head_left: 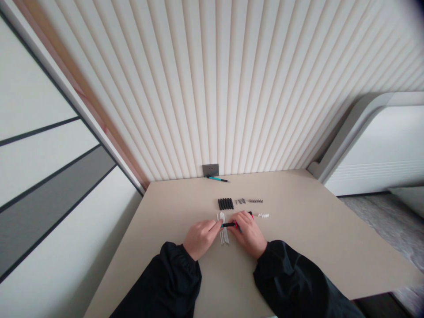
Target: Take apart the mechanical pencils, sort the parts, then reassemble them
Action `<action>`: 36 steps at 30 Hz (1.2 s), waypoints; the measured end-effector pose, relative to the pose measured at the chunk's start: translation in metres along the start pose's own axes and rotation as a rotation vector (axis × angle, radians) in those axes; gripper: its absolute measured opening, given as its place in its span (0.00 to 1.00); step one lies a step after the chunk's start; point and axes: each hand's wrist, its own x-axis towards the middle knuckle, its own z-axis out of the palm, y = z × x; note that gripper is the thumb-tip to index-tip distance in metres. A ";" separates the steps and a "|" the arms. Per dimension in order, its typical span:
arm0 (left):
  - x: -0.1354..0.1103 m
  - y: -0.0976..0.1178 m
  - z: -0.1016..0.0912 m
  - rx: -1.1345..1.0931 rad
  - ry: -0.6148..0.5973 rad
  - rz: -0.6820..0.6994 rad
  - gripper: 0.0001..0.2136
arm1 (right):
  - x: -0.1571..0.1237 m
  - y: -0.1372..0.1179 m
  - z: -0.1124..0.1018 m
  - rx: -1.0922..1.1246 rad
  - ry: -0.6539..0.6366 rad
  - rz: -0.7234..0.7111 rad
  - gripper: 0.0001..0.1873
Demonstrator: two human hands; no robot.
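Observation:
My left hand (201, 238) pinches the blue end of a slim pen piece (228, 225), whose black part spans the gap between my hands. At its other end the fingers of my right hand (249, 234) are closed on it. Red and blue bits show by the right fingers, partly hidden, so I cannot tell which belong to the held piece. Beneath the fingertips lie several thin white pen refills (225, 238), side by side. Just beyond is a row of short black pen grips (225, 203). Right of these lie small metal pieces (240, 201) and a row of cone-like tips (256, 201).
Small white pieces (263, 215) lie right of my right hand. A blue and black pen (217, 179) rests at the back of the beige table (159, 212), below a dark wall socket (210, 170). A white headboard (377, 145) stands at the right.

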 end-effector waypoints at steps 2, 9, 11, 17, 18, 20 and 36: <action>0.000 0.000 0.000 0.007 0.001 -0.013 0.09 | -0.001 0.000 0.001 0.018 0.025 0.039 0.06; 0.000 0.001 -0.001 0.005 0.001 -0.007 0.09 | -0.001 -0.002 0.001 0.048 -0.047 0.032 0.06; 0.000 0.001 -0.001 0.003 0.005 -0.015 0.08 | -0.001 -0.002 0.001 0.056 -0.034 0.046 0.04; 0.001 0.002 -0.001 0.005 0.011 -0.025 0.08 | -0.001 -0.002 0.001 0.063 -0.068 0.018 0.07; 0.001 0.002 -0.001 0.005 0.011 -0.022 0.08 | -0.001 -0.001 0.001 0.068 -0.059 0.021 0.07; 0.001 0.002 -0.001 0.008 0.011 -0.027 0.08 | -0.001 -0.001 0.002 0.082 -0.027 0.036 0.04; 0.002 0.002 -0.004 0.012 -0.132 -0.110 0.19 | 0.000 -0.001 -0.002 0.191 0.047 0.054 0.09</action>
